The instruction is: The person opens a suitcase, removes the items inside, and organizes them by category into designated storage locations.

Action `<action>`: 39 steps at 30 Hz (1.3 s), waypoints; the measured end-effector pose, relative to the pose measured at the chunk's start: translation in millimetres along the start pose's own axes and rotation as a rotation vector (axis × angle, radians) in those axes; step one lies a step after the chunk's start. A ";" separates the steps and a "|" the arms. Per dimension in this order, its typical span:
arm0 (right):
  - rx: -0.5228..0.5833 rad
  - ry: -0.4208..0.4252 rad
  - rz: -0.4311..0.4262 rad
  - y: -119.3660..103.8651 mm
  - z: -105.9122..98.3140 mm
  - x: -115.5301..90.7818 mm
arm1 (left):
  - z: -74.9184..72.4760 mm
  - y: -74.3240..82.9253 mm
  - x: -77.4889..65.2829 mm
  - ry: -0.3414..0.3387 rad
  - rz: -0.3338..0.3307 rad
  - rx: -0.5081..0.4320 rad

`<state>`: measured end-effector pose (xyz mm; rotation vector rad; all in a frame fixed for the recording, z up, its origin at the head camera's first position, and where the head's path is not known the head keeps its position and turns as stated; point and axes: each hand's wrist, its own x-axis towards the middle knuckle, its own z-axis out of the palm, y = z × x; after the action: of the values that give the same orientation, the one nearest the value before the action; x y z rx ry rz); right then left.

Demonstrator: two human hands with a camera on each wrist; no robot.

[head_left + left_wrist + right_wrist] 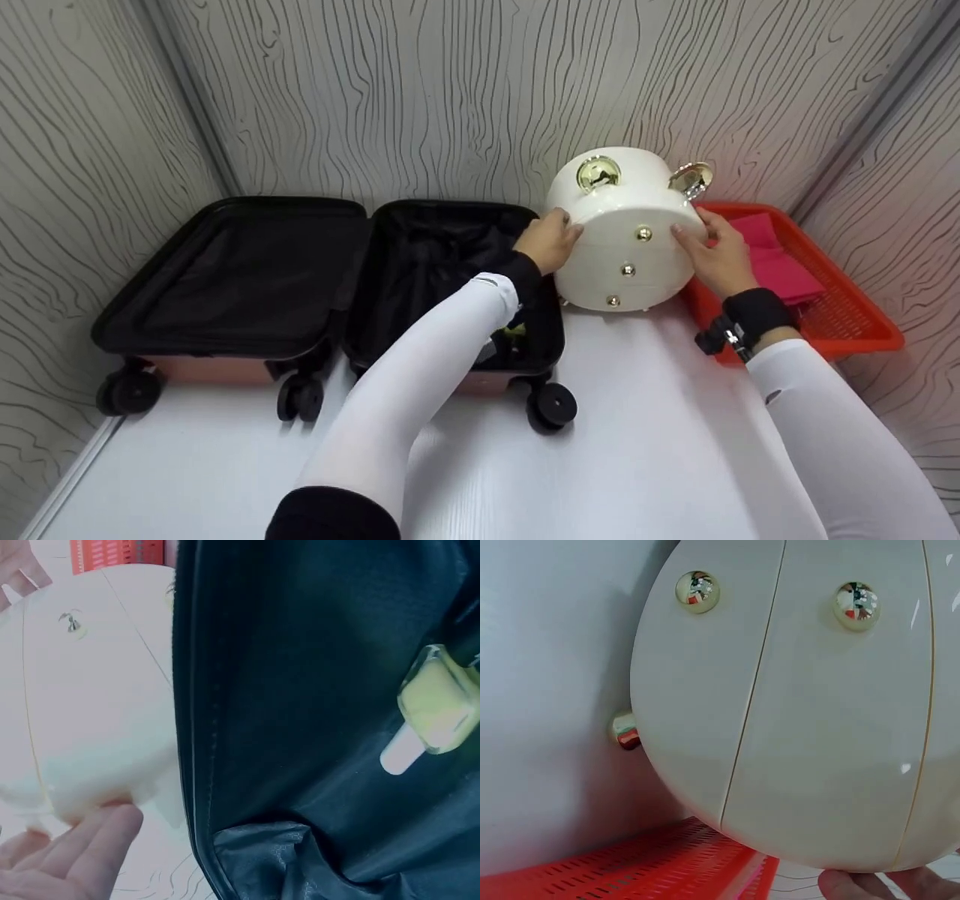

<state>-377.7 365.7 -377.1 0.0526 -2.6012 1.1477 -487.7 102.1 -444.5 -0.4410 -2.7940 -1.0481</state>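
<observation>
A round white drawer box (589, 259) with gold knobs and two gold ear-shaped pieces stands tilted right of the open suitcase. My left hand (550, 240) grips its left side. On the opposite side, my right hand (720, 255) holds it with the thumb on the front face and the fingers partly hidden behind. Thin seams between the drawers and a short gold foot (627, 730) show in the right wrist view. Whether all its feet touch the table cannot be told.
The black-lined suitcase (247, 277) lies open, wheels toward me. Inside its right half lies a small yellow-green bottle with a white cap (436, 709). A red plastic basket (847, 330) holding pink items (784, 270) stands at right. Patterned walls (450, 97) enclose the white table (622, 450).
</observation>
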 end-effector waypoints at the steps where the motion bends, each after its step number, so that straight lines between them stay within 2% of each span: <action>1: -0.004 0.008 -0.008 -0.5 -0.6 -4.2 | -11.9 5.8 -11.2 -0.027 0.003 -0.008; 2: -0.008 0.016 -0.015 -0.6 -1.4 -8.4 | -12.9 3.3 -14.2 -0.032 0.019 -0.029; 3: -0.006 0.020 -0.021 -0.6 -2.6 -13.0 | -25.5 11.4 -28.4 -0.059 0.022 -0.045; 5: -0.004 0.034 -0.028 -0.4 -5.1 -23.0 | -42.0 24.4 -55.2 -0.052 0.053 -0.067; 6: -0.002 0.039 -0.027 -0.4 -6.4 -28.2 | -52.2 32.6 -69.1 -0.070 0.056 -0.076; 8: 0.000 0.041 -0.020 -0.5 -9.3 -38.9 | -61.4 41.2 -89.3 -0.068 0.078 -0.091; 9: 0.000 0.040 -0.016 -0.8 -10.6 -44.3 | -75.1 53.4 -106.7 -0.089 0.072 -0.085; 13: -0.003 0.026 0.004 -2.5 -14.1 -64.4 | -79.2 56.3 -125.1 -0.113 0.109 -0.066; 19: 0.007 0.015 0.005 -7.0 -20.2 -86.0 | -83.5 59.9 -139.6 -0.141 0.147 -0.040; 26: 0.022 0.027 0.007 -9.2 -22.3 -89.2 | -85.7 60.6 -141.7 -0.146 0.158 -0.062; 29: 0.021 0.008 0.029 -9.8 -22.2 -89.8 | -87.5 57.7 -141.9 -0.196 0.175 -0.078; 32: 0.022 0.007 0.058 -15.9 -20.7 -92.2 | -97.3 51.7 -142.0 -0.281 0.196 -0.111; 34: 0.031 0.074 0.055 -23.9 -17.8 -95.4 | -108.2 45.8 -141.5 -0.322 0.208 -0.139; 36: 0.042 0.188 0.037 -34.8 -12.9 -101.1 | -121.3 38.0 -141.6 -0.334 0.220 -0.143; 39: 0.035 0.328 -0.033 -50.9 -4.8 -109.7 | -139.8 23.2 -146.0 -0.328 0.235 -0.089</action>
<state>-263.9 325.2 -368.6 -0.0786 -2.2844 1.0880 -339.8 -6.5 -356.6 -1.0090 -2.8752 -1.1376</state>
